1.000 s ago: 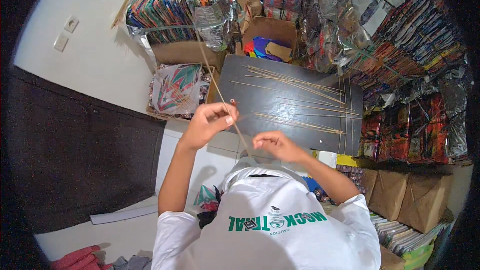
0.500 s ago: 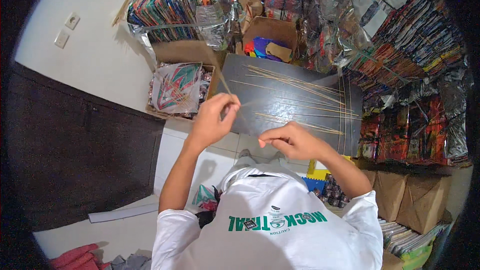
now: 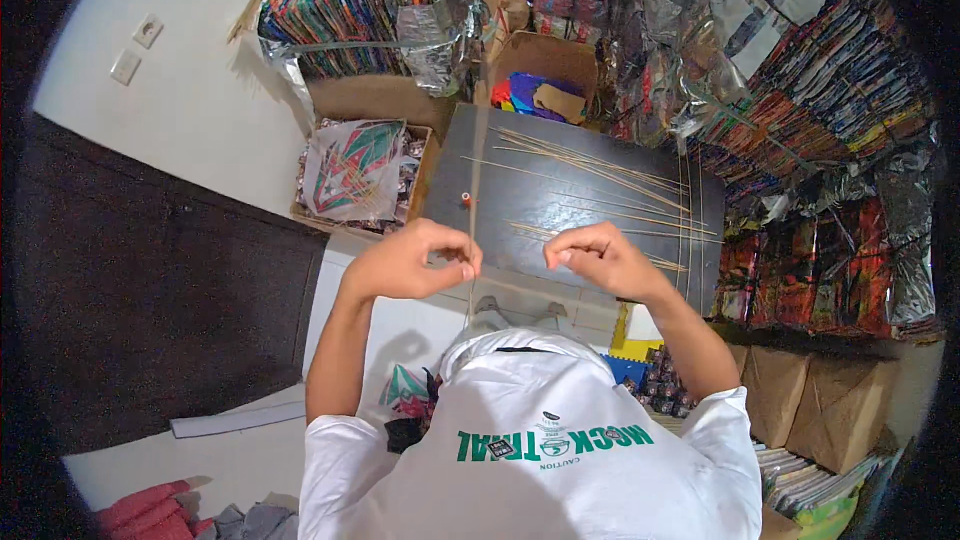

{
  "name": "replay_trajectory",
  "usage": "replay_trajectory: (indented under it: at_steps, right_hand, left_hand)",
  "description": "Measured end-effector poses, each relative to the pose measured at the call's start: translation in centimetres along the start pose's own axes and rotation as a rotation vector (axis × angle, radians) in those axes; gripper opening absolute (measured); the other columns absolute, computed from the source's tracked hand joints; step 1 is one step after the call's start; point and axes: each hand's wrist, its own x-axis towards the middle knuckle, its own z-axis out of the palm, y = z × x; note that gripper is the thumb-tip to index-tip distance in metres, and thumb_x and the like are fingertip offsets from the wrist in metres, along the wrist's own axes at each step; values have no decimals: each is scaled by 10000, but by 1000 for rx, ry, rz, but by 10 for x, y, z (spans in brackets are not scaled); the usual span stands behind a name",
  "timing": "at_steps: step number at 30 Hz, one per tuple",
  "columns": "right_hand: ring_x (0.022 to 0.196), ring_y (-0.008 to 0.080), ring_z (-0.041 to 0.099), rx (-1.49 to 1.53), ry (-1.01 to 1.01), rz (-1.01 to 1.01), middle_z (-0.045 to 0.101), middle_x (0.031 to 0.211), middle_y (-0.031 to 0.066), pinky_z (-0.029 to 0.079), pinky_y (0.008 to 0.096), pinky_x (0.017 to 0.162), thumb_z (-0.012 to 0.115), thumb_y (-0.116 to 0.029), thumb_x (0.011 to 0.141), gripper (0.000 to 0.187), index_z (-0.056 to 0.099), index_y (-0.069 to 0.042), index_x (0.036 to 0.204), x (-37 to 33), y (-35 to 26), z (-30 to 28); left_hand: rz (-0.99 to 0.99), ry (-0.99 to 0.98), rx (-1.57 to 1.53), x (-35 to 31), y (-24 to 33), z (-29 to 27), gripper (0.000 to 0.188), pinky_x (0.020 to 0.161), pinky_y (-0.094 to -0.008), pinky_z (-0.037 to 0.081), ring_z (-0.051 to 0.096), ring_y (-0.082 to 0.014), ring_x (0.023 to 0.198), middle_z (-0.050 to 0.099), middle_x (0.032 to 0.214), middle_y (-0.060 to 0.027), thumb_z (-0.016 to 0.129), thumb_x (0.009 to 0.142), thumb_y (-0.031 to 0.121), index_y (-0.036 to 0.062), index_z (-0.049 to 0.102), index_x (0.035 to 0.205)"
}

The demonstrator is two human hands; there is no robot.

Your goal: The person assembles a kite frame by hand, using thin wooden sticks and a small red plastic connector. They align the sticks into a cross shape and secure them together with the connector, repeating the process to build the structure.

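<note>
My left hand (image 3: 415,262) pinches a thin bamboo stick (image 3: 477,165) between thumb and fingertips. The stick runs nearly straight away from me, over the left part of the dark table (image 3: 520,202), and its ends look blurred. Level with it, my right hand (image 3: 608,262) is closed in a pinch, apart from the left. Whatever its fingers hold, if anything, is too small to make out. Several more bamboo sticks (image 3: 605,170) lie across the tabletop, and some stand crosswise near its right end. A small red-and-white item (image 3: 466,200), perhaps a spool, sits beside the held stick.
Left of the table stands a cardboard box (image 3: 424,175) with a printed kite-like sheet (image 3: 352,172) on top. Another box (image 3: 560,58) holds colourful material behind the table. Plastic-wrapped stacks (image 3: 830,110) rise at the right and back. A dark door (image 3: 150,280) fills the left side.
My left hand has come down toward me, and the stick has swung from slanting to nearly straight. My right hand has shifted slightly right. The small red-and-white item now shows.
</note>
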Motion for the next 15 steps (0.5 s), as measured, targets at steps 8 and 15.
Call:
replay_trajectory:
  at_steps: [8, 15]
  right_hand:
    - [679, 162, 650, -453, -148, -116, 714, 839, 96, 493, 329, 639, 572, -105, 957, 173, 701, -49, 1058, -2, -27, 23]
    - [588, 59, 433, -125, 58, -35, 584, 697, -49, 362, 260, 542, 550, -142, 1015, 174, 685, -52, 1079, 1, 22, 67]
  left_hand:
    - [65, 530, 430, 15, -9, 22, 131, 721, -326, 514, 644, -215, 745, 669, 829, -102, 683, 875, 99, 8, 675, 969]
    - [157, 688, -306, 25, -8, 39, 127, 803, -284, 484, 595, -110, 892, 648, 971, -44, 651, 960, 100, -23, 651, 993]
